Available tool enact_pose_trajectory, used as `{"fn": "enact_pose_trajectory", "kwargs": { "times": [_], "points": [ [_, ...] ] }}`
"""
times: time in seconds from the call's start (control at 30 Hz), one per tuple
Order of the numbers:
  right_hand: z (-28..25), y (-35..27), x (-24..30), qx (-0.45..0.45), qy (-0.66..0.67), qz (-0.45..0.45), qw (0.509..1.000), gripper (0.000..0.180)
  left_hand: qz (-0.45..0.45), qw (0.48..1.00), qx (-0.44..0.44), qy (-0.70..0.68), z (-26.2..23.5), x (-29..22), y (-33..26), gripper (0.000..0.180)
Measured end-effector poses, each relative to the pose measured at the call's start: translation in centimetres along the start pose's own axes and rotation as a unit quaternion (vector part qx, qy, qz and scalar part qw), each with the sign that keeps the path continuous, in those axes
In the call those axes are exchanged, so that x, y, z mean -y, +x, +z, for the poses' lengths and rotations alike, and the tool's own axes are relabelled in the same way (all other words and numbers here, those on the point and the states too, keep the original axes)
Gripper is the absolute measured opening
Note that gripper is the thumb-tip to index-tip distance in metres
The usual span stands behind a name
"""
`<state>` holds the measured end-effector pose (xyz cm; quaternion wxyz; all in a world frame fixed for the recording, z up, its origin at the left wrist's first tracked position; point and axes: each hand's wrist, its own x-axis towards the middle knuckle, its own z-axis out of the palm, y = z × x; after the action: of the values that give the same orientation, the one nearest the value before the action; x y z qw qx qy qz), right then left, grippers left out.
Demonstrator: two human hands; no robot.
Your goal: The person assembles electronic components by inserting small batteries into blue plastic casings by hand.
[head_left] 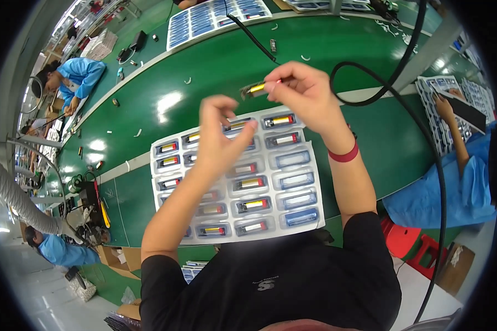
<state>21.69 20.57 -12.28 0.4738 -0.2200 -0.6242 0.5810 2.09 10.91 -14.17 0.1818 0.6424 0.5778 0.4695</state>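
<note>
My right hand [309, 96] pinches a small battery-like part [255, 89] with a yellow body and a dark end, above the far edge of a white moulded tray [273, 190]. Thumb and fingers apart, my left hand [218, 140] hovers over the tray's upper middle, near the held part. Many tray pockets hold similar parts with yellow or silver bodies and red ends, such as the one in the top right pocket [279, 121]. Lower pockets in the right column [301, 217] show bare bluish plastic. My left hand and forearm hide several pockets.
The tray lies on a green workbench [215, 71]. A black cable [364, 103] loops beside my right hand. Another filled tray [199, 25] lies across the bench. People in blue work at left [80, 74] and right [442, 187]. A yellow-handled tool [105, 215] lies at left.
</note>
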Motion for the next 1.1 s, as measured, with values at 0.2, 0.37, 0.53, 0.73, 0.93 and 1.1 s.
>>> {"fn": "enact_pose_trajectory", "kwargs": {
  "times": [0.2,0.37,0.53,0.73,0.93,1.1],
  "points": [
    [-1.2,0.1,0.9,-0.044,-0.012,0.002,0.999,0.019,0.165,0.937,0.295,0.085,5.3,0.0,-2.6,0.028],
    [-1.2,0.0,0.6,-0.026,-0.019,-0.029,0.999,0.017,0.11,0.937,0.315,0.102,6.2,0.2,-2.8,0.031],
    [-1.1,0.2,0.1,-0.025,0.018,-0.019,0.999,0.021,0.142,0.926,0.326,0.13,6.2,-0.8,-2.5,0.03],
    [-0.7,0.1,0.4,-0.033,0.03,-0.007,0.999,0.019,0.081,0.898,0.405,0.153,6.9,-1.0,-2.4,0.033],
    [-0.7,0.0,0.3,-0.052,0.041,-0.004,0.998,0.021,0.115,0.933,0.335,0.066,5.1,-1.1,-1.3,0.043],
    [-0.7,0.0,0.3,-0.037,0.085,0.024,0.995,0.02,-0.127,0.957,0.138,-0.221,0.7,0.8,0.7,0.04]
  ]
}}
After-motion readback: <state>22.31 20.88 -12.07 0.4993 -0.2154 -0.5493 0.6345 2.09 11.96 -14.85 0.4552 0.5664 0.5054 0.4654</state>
